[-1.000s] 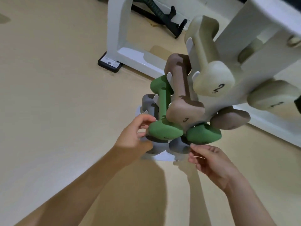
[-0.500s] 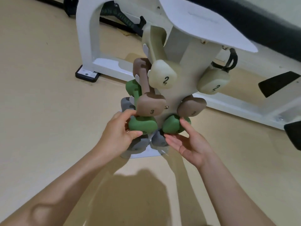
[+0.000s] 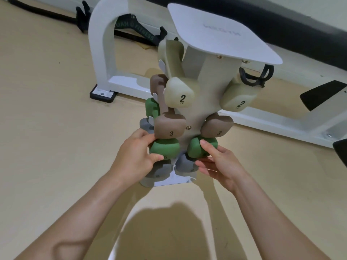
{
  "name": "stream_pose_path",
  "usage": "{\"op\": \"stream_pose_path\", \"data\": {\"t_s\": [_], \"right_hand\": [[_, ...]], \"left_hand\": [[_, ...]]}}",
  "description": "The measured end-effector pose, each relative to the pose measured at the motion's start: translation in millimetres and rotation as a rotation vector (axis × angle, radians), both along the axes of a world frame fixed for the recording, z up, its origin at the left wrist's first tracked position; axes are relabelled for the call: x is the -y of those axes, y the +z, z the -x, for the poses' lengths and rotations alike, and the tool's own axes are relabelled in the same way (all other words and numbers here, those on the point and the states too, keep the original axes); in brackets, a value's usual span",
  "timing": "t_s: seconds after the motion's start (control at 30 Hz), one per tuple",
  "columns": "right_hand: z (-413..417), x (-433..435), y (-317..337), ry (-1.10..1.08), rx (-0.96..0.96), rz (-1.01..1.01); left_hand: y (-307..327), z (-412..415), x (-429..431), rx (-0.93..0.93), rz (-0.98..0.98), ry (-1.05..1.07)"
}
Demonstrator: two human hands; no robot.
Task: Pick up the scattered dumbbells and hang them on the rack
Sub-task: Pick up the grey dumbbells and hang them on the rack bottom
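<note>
A white dumbbell rack [image 3: 203, 76] stands on the floor in front of me, with pairs hung in tiers. At the top are two cream dumbbells [image 3: 179, 96] marked 2, below them two brown dumbbells [image 3: 169, 127] marked 3, then a left green dumbbell [image 3: 166, 149] and a right green dumbbell [image 3: 197, 150], and grey dumbbells [image 3: 185, 165] at the bottom. My left hand [image 3: 136, 156] wraps around the end of the left green dumbbell. My right hand [image 3: 218, 162] rests its fingers and thumb on the end of the right green dumbbell.
A white exercise machine frame [image 3: 102, 53] with a black foot stands behind the rack, and its base bar runs off to the right. Black pads [image 3: 323, 95] stick out at the right edge. Beige floor [image 3: 47, 128] lies open to the left and in front.
My view has pulled back and up, showing the rack's top plate. Both hands moved up from the grey dumbbells' level and closed in on the ends of the green pair.
</note>
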State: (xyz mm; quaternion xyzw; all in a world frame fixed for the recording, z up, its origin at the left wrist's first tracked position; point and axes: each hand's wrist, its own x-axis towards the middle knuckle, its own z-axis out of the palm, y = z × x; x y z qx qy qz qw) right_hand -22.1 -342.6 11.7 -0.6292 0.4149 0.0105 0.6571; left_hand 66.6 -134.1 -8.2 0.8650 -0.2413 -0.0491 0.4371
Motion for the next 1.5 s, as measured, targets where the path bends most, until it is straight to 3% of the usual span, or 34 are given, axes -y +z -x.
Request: {"op": "stream_pose_path", "data": {"t_s": [0.2,0.3,0.47,0.67,0.87,1.07,1.37,1.5], "right_hand": [[0,19,7,0.23,-0.105,0.172],[-7,28,19,0.458,-0.236,0.347],[-27,48,52,0.89,-0.406,0.576],[-20,67,84,1.295,-0.419,0.944],[-10,77,97,1.112,-0.136,0.845],[-12,84,77,0.965,0.017,0.947],[-2,77,67,0.909,0.093,0.901],[3,78,73,0.861,0.066,0.761]], "left_hand": [[9,-2,-1,0.082,-0.132,-0.089],[11,-5,-2,0.05,-0.154,-0.092],[9,-7,-12,-0.108,-0.06,-0.023],[32,2,-17,-0.198,0.27,0.044],[51,4,-5,-0.108,0.23,0.07],[65,2,-6,-0.108,0.016,0.051],[97,15,-9,-0.155,-0.131,0.06],[111,28,-20,-0.133,-0.117,0.138]]}}
